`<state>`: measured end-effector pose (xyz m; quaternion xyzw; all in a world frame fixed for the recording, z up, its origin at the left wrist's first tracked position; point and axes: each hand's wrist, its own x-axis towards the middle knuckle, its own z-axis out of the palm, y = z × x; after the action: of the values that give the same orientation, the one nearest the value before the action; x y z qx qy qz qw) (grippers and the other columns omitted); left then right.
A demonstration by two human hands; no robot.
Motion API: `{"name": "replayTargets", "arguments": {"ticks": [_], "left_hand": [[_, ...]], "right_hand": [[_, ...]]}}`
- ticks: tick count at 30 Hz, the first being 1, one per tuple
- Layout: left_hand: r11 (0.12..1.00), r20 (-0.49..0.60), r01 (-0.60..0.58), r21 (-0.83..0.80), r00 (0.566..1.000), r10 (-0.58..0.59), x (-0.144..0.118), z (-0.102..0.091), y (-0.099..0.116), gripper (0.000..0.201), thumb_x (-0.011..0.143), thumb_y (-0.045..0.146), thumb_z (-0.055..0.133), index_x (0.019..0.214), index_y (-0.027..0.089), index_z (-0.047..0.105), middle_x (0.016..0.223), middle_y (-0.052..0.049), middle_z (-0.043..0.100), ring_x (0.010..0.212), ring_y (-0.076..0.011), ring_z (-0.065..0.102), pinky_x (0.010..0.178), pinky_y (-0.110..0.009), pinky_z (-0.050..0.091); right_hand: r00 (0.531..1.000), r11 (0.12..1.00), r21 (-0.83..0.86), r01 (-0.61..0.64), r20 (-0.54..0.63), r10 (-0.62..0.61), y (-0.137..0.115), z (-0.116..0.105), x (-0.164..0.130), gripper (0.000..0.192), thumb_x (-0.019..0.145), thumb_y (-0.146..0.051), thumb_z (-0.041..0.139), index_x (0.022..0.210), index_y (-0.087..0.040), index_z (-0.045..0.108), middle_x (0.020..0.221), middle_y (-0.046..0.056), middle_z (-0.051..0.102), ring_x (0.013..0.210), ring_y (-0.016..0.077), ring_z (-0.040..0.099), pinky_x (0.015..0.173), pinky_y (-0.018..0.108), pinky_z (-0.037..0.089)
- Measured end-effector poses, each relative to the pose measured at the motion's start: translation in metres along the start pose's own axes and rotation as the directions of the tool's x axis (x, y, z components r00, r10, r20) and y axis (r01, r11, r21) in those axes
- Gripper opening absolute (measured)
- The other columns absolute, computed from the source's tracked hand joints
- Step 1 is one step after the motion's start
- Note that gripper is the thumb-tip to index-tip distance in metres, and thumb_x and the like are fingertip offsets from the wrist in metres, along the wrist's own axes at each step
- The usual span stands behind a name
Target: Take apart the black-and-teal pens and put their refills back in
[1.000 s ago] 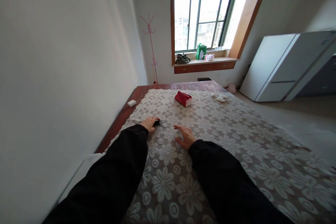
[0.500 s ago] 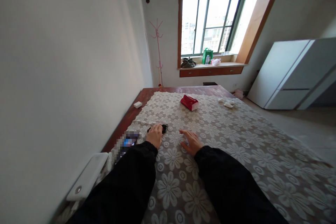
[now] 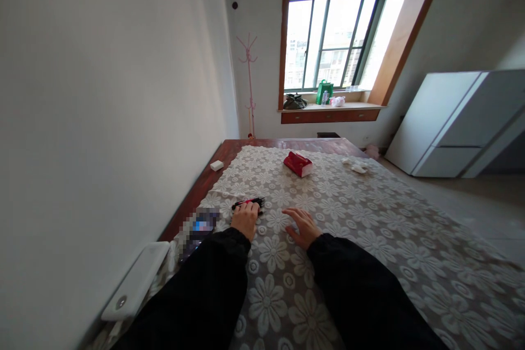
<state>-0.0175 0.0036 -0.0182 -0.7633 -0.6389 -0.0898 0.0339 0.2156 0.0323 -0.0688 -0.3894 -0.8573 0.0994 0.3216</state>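
A small bunch of black pens (image 3: pixel 258 200), with a bit of red among them, lies on the flowered tablecloth (image 3: pixel 273 298). My left hand (image 3: pixel 245 222) rests at the near side of the bunch, fingers bent down and closed. One dark pen end (image 3: pixel 261 212) pokes out to the right from under these fingers; the rest of that pen is hidden. To the right, my right hand (image 3: pixel 304 228) hovers at or just over the cloth, fingers stretched and apart, holding nothing. A phone (image 3: pixel 200 232), partly blurred out, lies left of my left forearm.
A red tissue pack (image 3: pixel 298 164) lies farther back, with crumpled white tissues (image 3: pixel 358 167) to its right. A small white box (image 3: pixel 216 165) sits at the table's left edge. A white power bank (image 3: pixel 137 279) lies against the wall at the near left.
My left hand has drawn back slightly toward me, so more of the pens shows beyond its fingers. My right hand stays open in nearly the same place. The view has tilted slightly.
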Motion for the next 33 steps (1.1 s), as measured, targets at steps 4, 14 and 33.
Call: {"name": "replayTargets", "arguments": {"ticks": [4,14,33], "left_hand": [[0.999,0.0,-0.026,-0.019,1.0,0.026,-0.001,-0.004,0.002,0.039,0.08,0.003,0.052,0.114,0.021,0.059,0.113,-0.01,0.058,0.108,-0.0271,0.05,0.091,-0.04,0.04],[0.602,-0.236,-0.179,-0.778,0.972,-0.015,-0.02,-0.047,0.047,0.012,0.093,0.02,0.05,0.104,0.02,0.052,0.1,-0.006,0.061,0.092,-0.0177,0.062,0.078,-0.029,0.052],[0.829,0.019,-0.199,-0.522,0.969,0.245,-0.033,0.006,0.02,0.014,0.093,0.03,0.055,0.098,0.022,0.065,0.096,-0.005,0.07,0.09,-0.0203,0.064,0.081,-0.031,0.049]], "right_hand": [[0.999,0.999,0.004,0.039,-0.029,-0.039,-0.002,-0.003,0.001,0.04,0.081,-0.02,0.056,0.12,-0.022,0.059,0.12,0.011,0.063,0.114,0.0288,0.056,0.099,0.049,0.042],[0.981,0.989,0.12,0.092,-0.179,-0.069,-0.036,-0.027,0.004,0.044,0.095,-0.04,0.05,0.135,-0.023,0.046,0.125,0.012,0.06,0.117,0.0293,0.054,0.099,0.045,0.044],[0.949,0.972,-0.089,0.218,0.252,-0.19,-0.027,-0.014,-0.01,0.023,0.098,-0.025,0.037,0.087,-0.021,0.056,0.077,0.005,0.063,0.068,0.0186,0.058,0.065,0.03,0.039]]}}
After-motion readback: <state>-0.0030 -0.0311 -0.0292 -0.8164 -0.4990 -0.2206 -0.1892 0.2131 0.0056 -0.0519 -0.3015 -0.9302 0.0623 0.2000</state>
